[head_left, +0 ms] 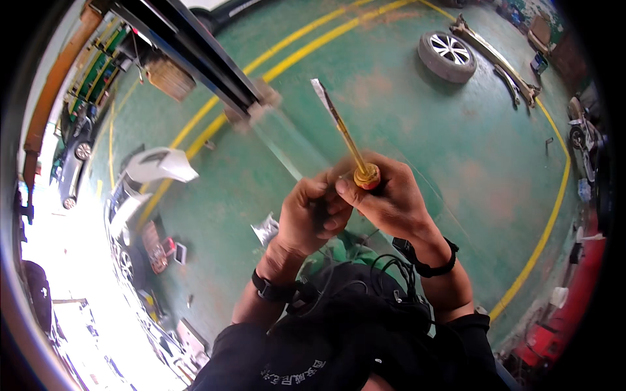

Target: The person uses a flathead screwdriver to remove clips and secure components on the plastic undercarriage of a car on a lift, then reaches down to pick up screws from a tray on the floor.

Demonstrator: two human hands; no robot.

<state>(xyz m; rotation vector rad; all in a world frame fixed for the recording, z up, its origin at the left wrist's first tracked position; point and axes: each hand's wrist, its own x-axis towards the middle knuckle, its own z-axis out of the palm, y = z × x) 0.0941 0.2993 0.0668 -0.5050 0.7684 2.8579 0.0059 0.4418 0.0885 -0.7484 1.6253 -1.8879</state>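
A long flat-bladed screwdriver (343, 127) with a yellow handle and a pale tip points up and away from me. My right hand (389, 195) is closed around its handle, thumb over the grip. Just left of it, my left hand (305, 212) has its fingers curled beside the right fingers; what they hold, if anything, is hidden. Below both hands are thin dark cables (391, 274) at my black-clothed front. A small pale crumpled item (265, 228) lies on the green floor beyond my left wrist.
A dark lift post (222, 78) stands upper left. A loose wheel (443, 55) and a long metal beam (495, 58) lie upper right. White body panels (160, 166) and parked cars (73, 169) are left. A scooter (580, 133) and red equipment (541, 339) line the right.
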